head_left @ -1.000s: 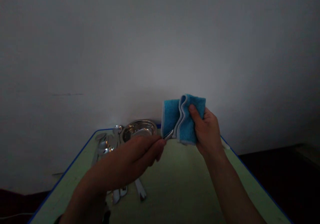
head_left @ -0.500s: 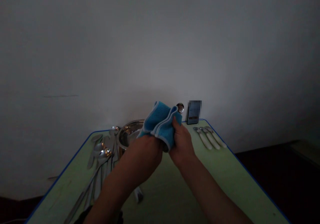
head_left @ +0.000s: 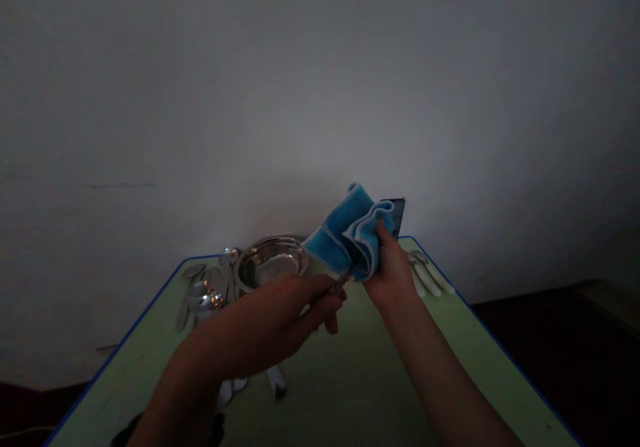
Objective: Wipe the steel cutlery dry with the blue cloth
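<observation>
My left hand (head_left: 300, 307) pinches the thin metal handle of a spoon (head_left: 341, 280) between thumb and fingers. The spoon's far end is hidden in the folds of a blue cloth (head_left: 345, 227) with pale edging. My right hand (head_left: 395, 270) is closed around the cloth, its thumb pressed on the folds. Both hands are above the table, in front of a shiny steel bowl (head_left: 245, 270) that stands at the back.
Several metal spoons and ladles (head_left: 207, 304) lie on the left of the green table (head_left: 360, 380). Forks with white handles (head_left: 433, 279) lie at the right. A phone (head_left: 399, 214) stands upright behind the cloth, against the wall side. Another utensil's handle end (head_left: 276, 382) shows below my left arm.
Both hands have shifted, the cloth going up and to the right. My left hand has drawn back from the cloth, baring the handle. The spoon's round end, visible before, is now covered.
</observation>
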{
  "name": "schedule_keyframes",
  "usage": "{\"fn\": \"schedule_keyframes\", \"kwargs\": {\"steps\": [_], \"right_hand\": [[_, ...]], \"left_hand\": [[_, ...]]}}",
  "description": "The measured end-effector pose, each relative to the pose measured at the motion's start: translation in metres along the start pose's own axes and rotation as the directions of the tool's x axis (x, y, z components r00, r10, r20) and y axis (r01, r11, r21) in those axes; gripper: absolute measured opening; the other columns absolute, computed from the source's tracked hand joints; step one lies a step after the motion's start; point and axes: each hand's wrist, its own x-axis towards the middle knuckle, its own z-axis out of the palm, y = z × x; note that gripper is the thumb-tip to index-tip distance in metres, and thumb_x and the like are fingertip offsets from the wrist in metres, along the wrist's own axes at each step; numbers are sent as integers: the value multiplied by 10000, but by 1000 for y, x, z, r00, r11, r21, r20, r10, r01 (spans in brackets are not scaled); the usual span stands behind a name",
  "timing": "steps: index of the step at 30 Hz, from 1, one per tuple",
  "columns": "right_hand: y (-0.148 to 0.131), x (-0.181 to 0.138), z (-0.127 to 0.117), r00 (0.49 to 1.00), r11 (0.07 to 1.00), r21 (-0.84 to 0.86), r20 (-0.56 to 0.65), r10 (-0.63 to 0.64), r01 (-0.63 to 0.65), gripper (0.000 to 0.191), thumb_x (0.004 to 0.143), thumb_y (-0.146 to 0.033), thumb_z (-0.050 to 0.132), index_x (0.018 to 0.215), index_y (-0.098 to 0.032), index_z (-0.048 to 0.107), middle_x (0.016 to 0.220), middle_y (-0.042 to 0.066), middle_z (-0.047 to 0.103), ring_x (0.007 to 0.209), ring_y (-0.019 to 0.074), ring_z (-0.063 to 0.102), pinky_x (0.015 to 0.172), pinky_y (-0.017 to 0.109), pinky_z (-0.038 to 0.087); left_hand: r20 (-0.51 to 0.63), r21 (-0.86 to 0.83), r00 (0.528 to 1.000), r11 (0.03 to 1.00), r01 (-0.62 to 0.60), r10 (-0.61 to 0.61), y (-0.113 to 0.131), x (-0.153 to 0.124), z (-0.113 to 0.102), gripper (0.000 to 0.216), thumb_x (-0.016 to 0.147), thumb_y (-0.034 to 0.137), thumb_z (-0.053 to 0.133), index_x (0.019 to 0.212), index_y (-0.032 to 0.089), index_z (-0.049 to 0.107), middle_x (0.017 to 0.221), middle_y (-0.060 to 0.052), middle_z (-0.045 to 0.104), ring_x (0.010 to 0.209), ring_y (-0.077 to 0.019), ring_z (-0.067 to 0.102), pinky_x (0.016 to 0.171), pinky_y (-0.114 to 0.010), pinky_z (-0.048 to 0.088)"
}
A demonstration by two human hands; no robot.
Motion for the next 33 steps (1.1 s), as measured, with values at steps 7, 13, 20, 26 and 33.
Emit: {"fn": "schedule_keyframes", "kwargs": {"steps": [7, 13, 20, 26, 33], "right_hand": [[1, -12, 4, 996, 998, -54, 88, -27, 31, 313, 748, -456, 542, 927, -200, 570, 933, 24, 661, 832, 147, 624, 750, 292, 505], [-1, -18, 8, 981, 960, -231, 150, -125, 158, 390, 711, -543, 526, 898, -202, 553, 887, 31, 643, 754, 148, 611, 630, 260, 487], [-18, -18, -1, 903, 748, -558, 411, -125, 358, 298, 738, -486, 552, 818, -199, 567, 677, -23, 585, 591, 113, 537, 568, 234, 430], [-40, -35, 3, 635, 190, -683, 728, 259, 706, 225, 832, -374, 469, 729, -190, 544, 640, -33, 542, 573, 96, 477, 524, 214, 344], [-53, -29, -5, 566, 85, -657, 702, 433, 749, 236, 844, -393, 440, 789, -201, 566, 741, -9, 604, 664, 130, 549, 600, 237, 394]], "left_hand": [[-84, 10, 996, 999, 37, -36, -3, 6, -5, 270, 859, 347, 485, 720, 204, 666, 610, 41, 681, 560, -90, 628, 543, -163, 427], [-234, 169, 971, 982, 89, -48, -1, 6, -6, 351, 846, 417, 474, 628, 195, 638, 499, 40, 630, 472, -101, 589, 481, -185, 388], [-585, 198, 801, 934, 296, -130, 2, -9, -17, 335, 869, 472, 360, 751, 188, 492, 563, 32, 560, 468, -121, 512, 454, -226, 352], [-532, 250, 844, 939, 237, -71, -3, -2, -19, 318, 907, 382, 296, 730, 189, 475, 596, 21, 562, 526, -123, 525, 497, -226, 371], [-574, 391, 812, 835, 387, -107, -29, -16, -32, 367, 907, 366, 301, 746, 178, 572, 618, -15, 618, 529, -136, 562, 514, -233, 362]]}}
